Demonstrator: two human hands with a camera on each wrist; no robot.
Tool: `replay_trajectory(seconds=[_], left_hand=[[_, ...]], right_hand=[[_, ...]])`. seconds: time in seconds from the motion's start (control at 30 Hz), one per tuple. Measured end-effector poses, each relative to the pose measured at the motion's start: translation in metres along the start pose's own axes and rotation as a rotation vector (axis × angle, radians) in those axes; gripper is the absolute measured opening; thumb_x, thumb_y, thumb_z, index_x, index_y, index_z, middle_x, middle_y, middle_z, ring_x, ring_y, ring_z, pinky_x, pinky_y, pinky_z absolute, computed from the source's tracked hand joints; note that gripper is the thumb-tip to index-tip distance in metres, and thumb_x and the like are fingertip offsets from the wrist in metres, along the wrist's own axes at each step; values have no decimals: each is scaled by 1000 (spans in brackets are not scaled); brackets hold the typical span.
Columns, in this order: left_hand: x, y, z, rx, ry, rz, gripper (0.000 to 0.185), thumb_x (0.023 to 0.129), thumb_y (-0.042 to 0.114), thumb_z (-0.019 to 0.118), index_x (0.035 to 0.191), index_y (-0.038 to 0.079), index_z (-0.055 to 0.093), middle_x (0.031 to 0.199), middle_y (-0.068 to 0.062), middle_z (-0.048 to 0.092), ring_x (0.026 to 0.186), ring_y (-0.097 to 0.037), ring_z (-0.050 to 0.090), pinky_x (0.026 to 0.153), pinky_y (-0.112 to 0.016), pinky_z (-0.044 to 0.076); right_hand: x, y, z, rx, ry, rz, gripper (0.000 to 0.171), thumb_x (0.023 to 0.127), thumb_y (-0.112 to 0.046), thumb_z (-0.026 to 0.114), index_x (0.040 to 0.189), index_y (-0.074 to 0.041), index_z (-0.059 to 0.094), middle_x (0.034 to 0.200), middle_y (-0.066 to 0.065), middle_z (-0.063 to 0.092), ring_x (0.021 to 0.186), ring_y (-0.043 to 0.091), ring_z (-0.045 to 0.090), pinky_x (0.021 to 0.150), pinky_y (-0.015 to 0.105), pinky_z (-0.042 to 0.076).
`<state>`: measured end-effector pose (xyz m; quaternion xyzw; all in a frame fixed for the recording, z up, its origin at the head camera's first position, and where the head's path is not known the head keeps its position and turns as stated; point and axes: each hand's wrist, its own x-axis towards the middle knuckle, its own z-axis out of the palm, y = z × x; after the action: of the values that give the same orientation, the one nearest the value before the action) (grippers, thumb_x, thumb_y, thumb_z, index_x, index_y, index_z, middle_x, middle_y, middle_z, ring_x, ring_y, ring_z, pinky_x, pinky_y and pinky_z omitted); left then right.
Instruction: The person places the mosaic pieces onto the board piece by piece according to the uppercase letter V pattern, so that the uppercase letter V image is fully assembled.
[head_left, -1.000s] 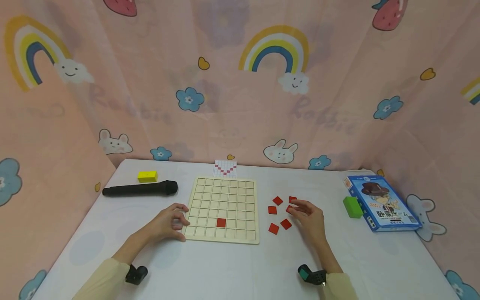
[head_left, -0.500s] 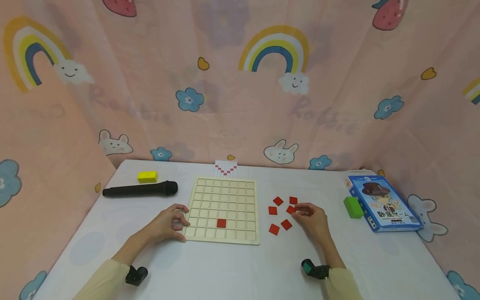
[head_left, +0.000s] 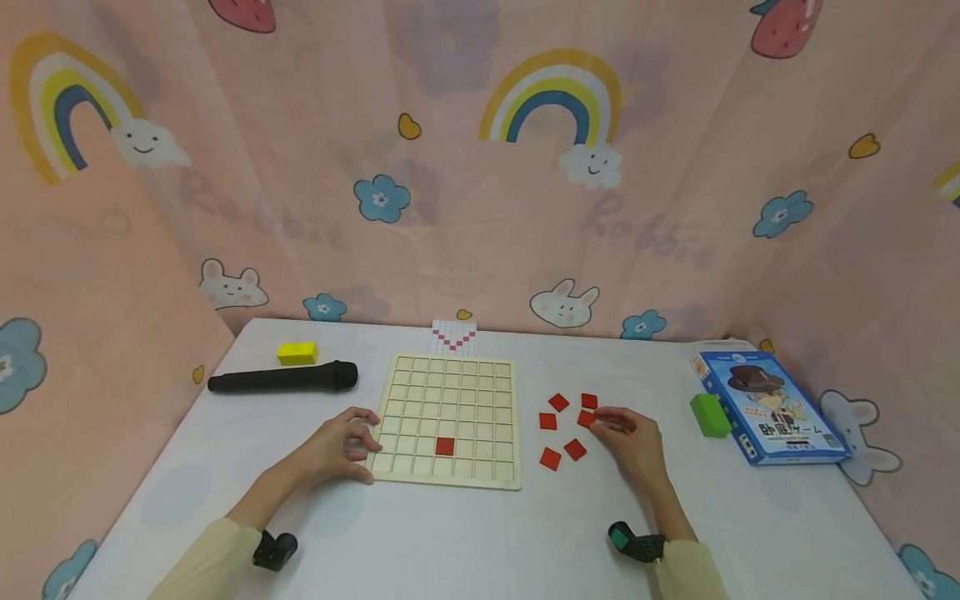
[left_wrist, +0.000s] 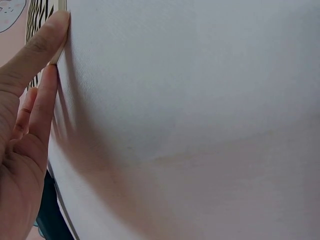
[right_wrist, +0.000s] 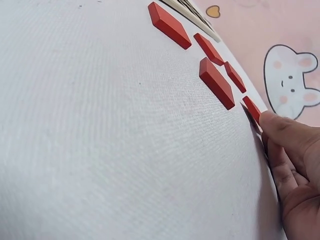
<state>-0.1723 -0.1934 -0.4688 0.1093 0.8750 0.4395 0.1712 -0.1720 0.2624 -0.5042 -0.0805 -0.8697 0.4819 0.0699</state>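
On the white table lies a cream grid board (head_left: 480, 408) with a red square tile (head_left: 445, 447) in one cell near its front. My left hand (head_left: 335, 447) rests at the board's left edge. In the left wrist view, its thumb (left_wrist: 50, 35) and a finger touch the side of the board. To the right of the board, my right hand (head_left: 633, 444) pinches a red square tile (head_left: 586, 418) between thumb and fingertips. That tile (right_wrist: 252, 109) looks slightly raised above its shadow in the right wrist view. Several other red tiles (head_left: 574, 449) lie loose beside it.
A paper pattern card (head_left: 453, 337) stands behind the board. At the left are a black microphone (head_left: 281, 377) and a yellow block (head_left: 297, 353). A green block (head_left: 709, 415) and a blue game box (head_left: 776, 408) sit at the right.
My right hand has shifted slightly to the right and now pinches the red tile that its fingers covered earlier. The left hand stays at the board's edge.
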Motion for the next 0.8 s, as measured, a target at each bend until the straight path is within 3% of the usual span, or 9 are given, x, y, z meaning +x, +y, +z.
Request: replay_trajectory(seconds=[0.8], left_hand=[[0, -3, -2, -31, -17, 46, 32, 58, 1, 88, 81, 5, 67, 132, -10, 43, 109, -28, 54, 82, -24, 55]], right_hand=[[-1, 3, -2, -7, -5, 9, 32, 91, -14, 67, 121, -3, 64, 117, 15, 65, 107, 28, 63, 79, 5, 46]])
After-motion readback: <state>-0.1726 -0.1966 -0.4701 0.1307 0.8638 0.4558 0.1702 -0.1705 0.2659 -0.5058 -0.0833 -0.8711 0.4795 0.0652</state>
